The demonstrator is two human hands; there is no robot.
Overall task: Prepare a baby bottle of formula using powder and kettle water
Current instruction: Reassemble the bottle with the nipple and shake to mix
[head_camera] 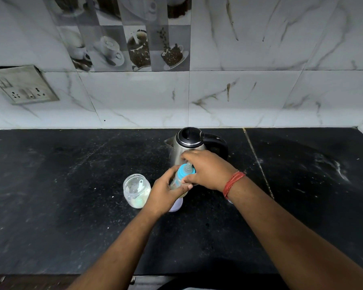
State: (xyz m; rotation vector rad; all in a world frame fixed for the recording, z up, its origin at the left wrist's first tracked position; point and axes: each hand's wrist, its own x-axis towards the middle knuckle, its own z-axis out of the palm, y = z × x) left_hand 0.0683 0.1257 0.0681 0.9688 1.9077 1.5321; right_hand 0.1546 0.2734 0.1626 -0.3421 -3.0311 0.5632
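A clear baby bottle (177,181) with a blue collar and teat is held above the black counter (71,195), slightly tilted. My left hand (164,195) wraps around the bottle's body. My right hand (208,170) grips the blue collar (183,171) from the right side. Behind the hands stands a steel kettle (189,143) with a black lid and handle. An open clear jar (137,190) with a little pale powder and a scoop inside stands just left of my left hand. A pale purple cap-like piece (175,205) shows under my left hand.
A marbled tile wall (260,91) rises behind the counter, with a socket plate (23,84) at the left. The counter's front edge runs along the bottom of the view. A seam crosses the counter right of the kettle.
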